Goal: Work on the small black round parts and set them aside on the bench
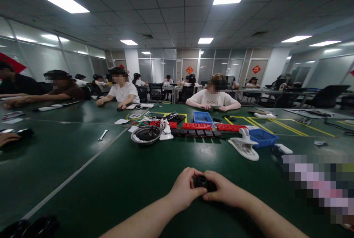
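Observation:
Low in the middle of the head view, a small black object [201,181] with a round, lens-like opening is held between both hands just above the green table [132,179]. My left hand [186,188] wraps its left side, thumb in front and fingers behind. Closed on the right side of the same object is my right hand [221,189], its thumb near the left thumb tip. The fingers partly hide the object's underside and right part.
Beyond the hands lie a white clamp [245,147], a metal bowl [146,135] with black cables, red strips [197,126], a blue bin [262,137], another blue bin [202,117] and a wrench [103,135]. A person [212,97] sits opposite; others sit left.

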Demonstrator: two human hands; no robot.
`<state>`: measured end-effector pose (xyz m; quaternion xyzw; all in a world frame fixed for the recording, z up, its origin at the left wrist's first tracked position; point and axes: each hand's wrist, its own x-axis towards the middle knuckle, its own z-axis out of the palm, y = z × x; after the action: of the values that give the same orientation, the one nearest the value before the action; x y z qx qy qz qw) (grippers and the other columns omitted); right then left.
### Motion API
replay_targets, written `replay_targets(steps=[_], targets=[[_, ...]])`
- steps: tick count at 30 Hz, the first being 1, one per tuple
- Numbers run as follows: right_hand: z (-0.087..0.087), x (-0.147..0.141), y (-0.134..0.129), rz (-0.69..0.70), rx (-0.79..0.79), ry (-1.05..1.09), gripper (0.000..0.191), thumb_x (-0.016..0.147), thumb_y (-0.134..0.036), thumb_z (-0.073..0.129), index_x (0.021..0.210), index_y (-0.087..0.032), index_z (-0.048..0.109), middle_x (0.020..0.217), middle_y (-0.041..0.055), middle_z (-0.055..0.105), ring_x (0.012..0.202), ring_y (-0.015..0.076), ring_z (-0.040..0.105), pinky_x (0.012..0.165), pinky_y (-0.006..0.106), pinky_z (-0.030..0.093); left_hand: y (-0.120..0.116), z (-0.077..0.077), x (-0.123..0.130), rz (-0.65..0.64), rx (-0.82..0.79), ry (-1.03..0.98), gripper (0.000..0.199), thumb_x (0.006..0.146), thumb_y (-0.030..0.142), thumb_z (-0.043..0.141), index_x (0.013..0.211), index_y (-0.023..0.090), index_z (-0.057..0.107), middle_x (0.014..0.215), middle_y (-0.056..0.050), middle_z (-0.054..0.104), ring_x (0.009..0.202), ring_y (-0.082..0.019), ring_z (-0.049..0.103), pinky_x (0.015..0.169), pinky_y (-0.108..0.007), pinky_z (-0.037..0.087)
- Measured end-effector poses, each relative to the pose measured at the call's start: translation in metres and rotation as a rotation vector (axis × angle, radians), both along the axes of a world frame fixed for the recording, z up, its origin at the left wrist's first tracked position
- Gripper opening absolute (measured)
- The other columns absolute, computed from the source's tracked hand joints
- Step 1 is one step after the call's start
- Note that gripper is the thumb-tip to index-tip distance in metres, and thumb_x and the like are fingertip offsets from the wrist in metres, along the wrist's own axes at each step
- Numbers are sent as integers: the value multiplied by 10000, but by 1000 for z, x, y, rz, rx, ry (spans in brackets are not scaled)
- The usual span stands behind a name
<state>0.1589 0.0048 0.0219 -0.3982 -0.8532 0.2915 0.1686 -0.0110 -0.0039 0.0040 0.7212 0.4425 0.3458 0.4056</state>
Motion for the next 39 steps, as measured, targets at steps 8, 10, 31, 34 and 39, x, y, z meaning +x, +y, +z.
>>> replay_targets(steps=[8, 10, 31, 34, 39], targets=[[1, 7, 7, 60, -144, 70, 208, 671, -259, 582, 847, -148, 564, 808, 0, 517, 741, 148, 479, 648, 238, 368, 0, 1, 0, 1, -2, 32, 331, 594, 224, 647, 906, 199, 540, 851, 12, 454, 597, -84, 410, 523, -186, 327], [1, 7, 8, 60, -153, 82, 195, 677, -263, 577, 831, -145, 563, 793, -2, 513, 736, 146, 478, 647, 237, 369, -1, 1, 0, -1, 3, 27, 330, 593, 226, 648, 904, 198, 541, 849, 12, 456, 601, -85, 413, 524, -185, 327], [-3, -1, 4, -102, -116, -16, 209, 580, -226, 638, 724, -140, 515, 680, -29, 478, 621, 110, 426, 533, 193, 311, 1, -2, 3, 36, -19, 3, 344, 518, 206, 709, 818, 172, 543, 789, 23, 453, 592, -86, 406, 508, -184, 316], [-8, -6, 3, -178, 0, -75, 221, 573, -265, 635, 689, -152, 485, 684, -19, 489, 621, 118, 432, 527, 199, 300, 1, -2, 4, 80, -16, 4, 330, 517, 156, 696, 800, 167, 527, 762, 29, 443, 584, -84, 399, 508, -182, 313], [-16, -17, -3, -331, 168, -189, 183, 625, -305, 575, 698, -167, 481, 693, 12, 519, 647, 145, 463, 550, 223, 302, 0, 2, 4, 156, 13, 30, 308, 539, 138, 672, 801, 167, 514, 781, 21, 440, 597, -90, 405, 528, -191, 319]])
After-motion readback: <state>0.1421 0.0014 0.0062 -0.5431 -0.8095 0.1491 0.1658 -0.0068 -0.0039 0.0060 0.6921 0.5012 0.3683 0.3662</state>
